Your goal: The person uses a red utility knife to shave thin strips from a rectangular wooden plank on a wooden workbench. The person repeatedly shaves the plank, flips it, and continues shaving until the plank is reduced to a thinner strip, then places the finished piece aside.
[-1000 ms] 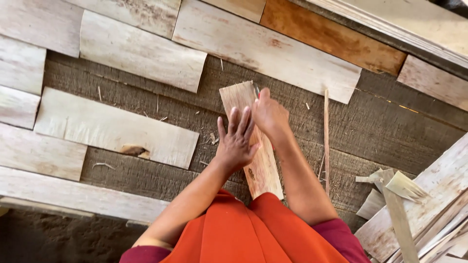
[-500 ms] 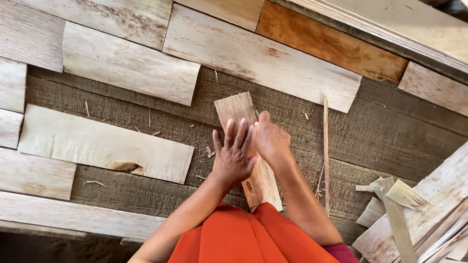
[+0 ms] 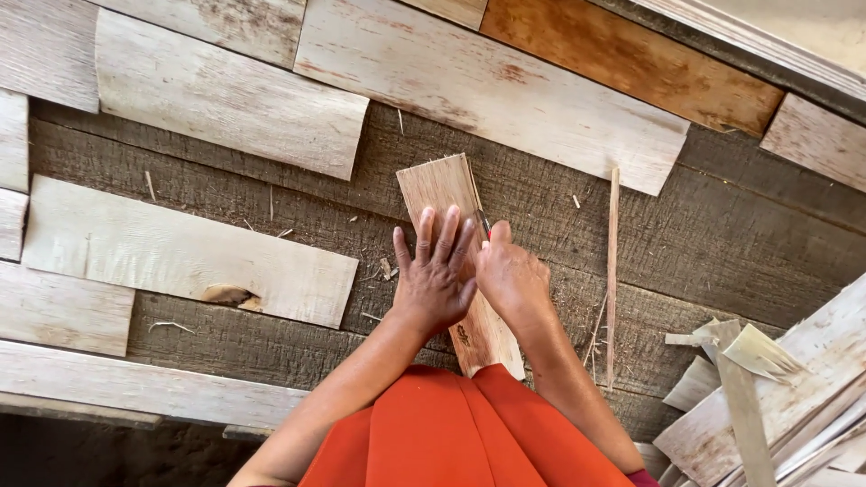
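A narrow light-brown veneer strip (image 3: 444, 192) lies lengthwise on the dark wooden floor, running from my lap away from me. My left hand (image 3: 435, 272) presses flat on the strip with its fingers spread. My right hand (image 3: 511, 278) is closed around a small cutting tool (image 3: 483, 223) with a dark tip and a red part, held against the strip's right edge. An orange garment (image 3: 469, 433) covers my lap at the bottom.
Pale veneer sheets (image 3: 189, 252) lie spread on the floor to the left and across the top. A thin wood sliver (image 3: 612, 271) lies to the right of my hands. A pile of veneer offcuts (image 3: 776, 397) sits at the lower right.
My right hand has slid along the strip's right edge toward me. My left hand stays pressed on the strip. The view has shifted slightly.
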